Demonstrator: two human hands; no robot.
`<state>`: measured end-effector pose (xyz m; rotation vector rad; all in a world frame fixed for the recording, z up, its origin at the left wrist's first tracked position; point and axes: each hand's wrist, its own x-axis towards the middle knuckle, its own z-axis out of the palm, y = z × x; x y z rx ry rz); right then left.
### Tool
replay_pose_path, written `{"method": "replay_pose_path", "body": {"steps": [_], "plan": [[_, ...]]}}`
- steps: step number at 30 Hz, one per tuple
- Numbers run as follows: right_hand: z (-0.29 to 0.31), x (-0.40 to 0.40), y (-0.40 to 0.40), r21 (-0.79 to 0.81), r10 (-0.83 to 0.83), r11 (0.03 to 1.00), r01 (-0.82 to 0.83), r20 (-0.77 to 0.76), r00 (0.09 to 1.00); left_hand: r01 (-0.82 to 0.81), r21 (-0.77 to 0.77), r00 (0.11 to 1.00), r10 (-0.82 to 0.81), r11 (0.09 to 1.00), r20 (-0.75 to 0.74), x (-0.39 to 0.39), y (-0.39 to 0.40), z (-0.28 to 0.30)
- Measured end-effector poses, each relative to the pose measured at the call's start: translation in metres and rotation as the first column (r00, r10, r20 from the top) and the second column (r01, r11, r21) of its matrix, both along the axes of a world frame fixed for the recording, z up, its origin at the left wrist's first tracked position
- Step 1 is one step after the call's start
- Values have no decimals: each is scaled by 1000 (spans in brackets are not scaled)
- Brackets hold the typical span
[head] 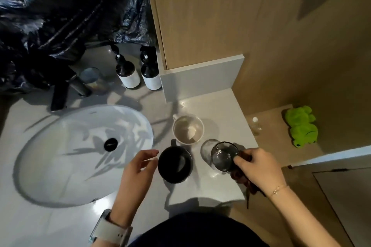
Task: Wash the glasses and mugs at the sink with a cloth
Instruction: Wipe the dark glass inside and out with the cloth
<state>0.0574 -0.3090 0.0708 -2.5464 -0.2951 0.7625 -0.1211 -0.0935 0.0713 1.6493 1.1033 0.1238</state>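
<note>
On the grey counter right of the white oval sink (40, 176) stand a white mug (187, 129), a black mug (174, 163) and a clear glass (206, 149). My right hand (259, 166) pinches the rim of a second clear glass (222, 156) and also holds a dark brown cloth (240, 175) that hangs below it. My left hand (138, 168) hovers with relaxed fingers just left of the black mug, holding nothing.
A black faucet (66, 88) stands behind the sink, with a tumbler (91, 78) and two dark pump bottles (128, 70) beside it. A wooden cabinet wall (200, 16) rises behind the counter. A green frog toy (301, 126) and small bottle (256, 125) sit at right.
</note>
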Motion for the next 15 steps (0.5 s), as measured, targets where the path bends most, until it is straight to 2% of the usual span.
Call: {"method": "replay_pose_path", "body": {"steps": [3,6,8,12,15], "plan": [[-8,12,0,-5,55,998,-55,-41,998,-48,7,999,48,999,1,4,-7,-2],[-15,21,0,29,64,998,-61,-126,990,-90,20,996,90,996,-6,4,-9,-5],[-20,25,0,41,61,998,-56,-127,990,-94,28,995,95,995,-9,3,-10,-8],[-8,23,-1,-50,150,987,-150,-17,989,-69,12,997,69,998,-19,-2,-3,-11],[24,17,-1,-63,140,989,-134,108,984,-53,12,998,54,999,-19,-6,15,-14]]}}
